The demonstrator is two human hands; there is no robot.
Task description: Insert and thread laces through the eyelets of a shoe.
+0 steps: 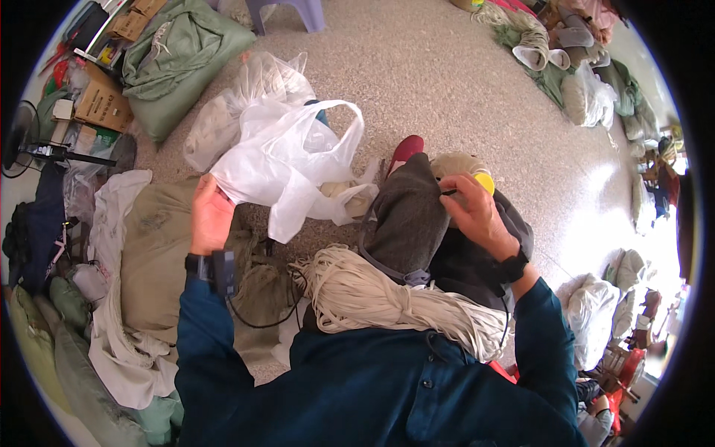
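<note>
I am gripping the white plastic bag [287, 160] with my left hand [211, 217]; right of the bag, my right hand [477, 216] is pinching a small dark piece beside a yellow disc [485, 181].

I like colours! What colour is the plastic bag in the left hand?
White plastic bag, seen in the head view.

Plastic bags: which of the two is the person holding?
The opaque white bag with loop handles, gripped at its edge by the left hand. The clear bag lies behind it on the floor, untouched.
</note>
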